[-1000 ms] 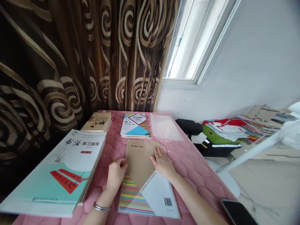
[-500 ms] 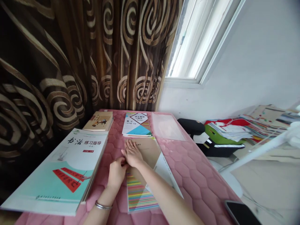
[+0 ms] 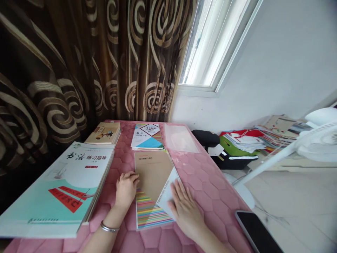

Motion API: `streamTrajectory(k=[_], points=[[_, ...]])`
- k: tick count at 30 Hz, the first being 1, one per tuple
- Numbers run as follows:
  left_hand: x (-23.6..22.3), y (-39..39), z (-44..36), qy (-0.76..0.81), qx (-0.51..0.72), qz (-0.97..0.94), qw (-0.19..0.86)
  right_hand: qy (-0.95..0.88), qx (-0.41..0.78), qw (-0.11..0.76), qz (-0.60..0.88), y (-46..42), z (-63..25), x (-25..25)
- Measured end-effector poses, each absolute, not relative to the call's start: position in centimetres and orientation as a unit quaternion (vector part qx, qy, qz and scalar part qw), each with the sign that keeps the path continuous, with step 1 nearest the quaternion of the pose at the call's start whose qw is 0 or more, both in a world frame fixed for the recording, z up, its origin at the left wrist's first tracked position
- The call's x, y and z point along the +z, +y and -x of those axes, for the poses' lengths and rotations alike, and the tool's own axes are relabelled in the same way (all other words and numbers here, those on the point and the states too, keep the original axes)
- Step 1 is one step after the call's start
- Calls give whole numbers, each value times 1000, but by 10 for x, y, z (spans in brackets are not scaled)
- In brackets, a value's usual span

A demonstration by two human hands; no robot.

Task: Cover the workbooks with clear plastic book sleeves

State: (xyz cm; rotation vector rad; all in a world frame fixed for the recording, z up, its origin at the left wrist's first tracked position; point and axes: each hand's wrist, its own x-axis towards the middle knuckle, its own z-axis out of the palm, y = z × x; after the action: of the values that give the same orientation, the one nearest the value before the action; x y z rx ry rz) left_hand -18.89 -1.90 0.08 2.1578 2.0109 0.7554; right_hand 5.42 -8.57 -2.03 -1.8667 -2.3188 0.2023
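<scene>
A book with a brown cover, a pale corner and colourful stripes (image 3: 151, 175) lies flat on a pink quilted table cover (image 3: 207, 196). At its left edge, my left hand (image 3: 126, 188) has its fingers curled closed on the margin, a silver bangle on the wrist. My right hand (image 3: 185, 207) rests flat with fingers spread over the pale right part of the book. Just beyond it lies a small stack of maths books (image 3: 147, 137). To the left is a thick stack of large calligraphy books (image 3: 65, 189) with a white and teal cover.
Behind the calligraphy stack sit small tan books (image 3: 102, 133). A translucent sheet (image 3: 180, 138) lies at the far right of the table, a phone (image 3: 256, 232) at the near right edge. Beyond are a white fan (image 3: 318, 137), piled papers (image 3: 244, 140) and a patterned curtain (image 3: 126, 59).
My right hand has slid from the book's upper left to its right side, uncovering the brown cover. My left hand stays at the left edge. The view has shifted slightly right.
</scene>
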Motion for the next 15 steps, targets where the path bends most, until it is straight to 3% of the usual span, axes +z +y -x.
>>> streamTrajectory(k=[8,15], points=[[-4,-14,198,586,289,-754,70,-745,15,142,651,-105,-70,-61],[5,-11,206,586,262,-758,119,-806,109,74,577,-85,-8,-12]])
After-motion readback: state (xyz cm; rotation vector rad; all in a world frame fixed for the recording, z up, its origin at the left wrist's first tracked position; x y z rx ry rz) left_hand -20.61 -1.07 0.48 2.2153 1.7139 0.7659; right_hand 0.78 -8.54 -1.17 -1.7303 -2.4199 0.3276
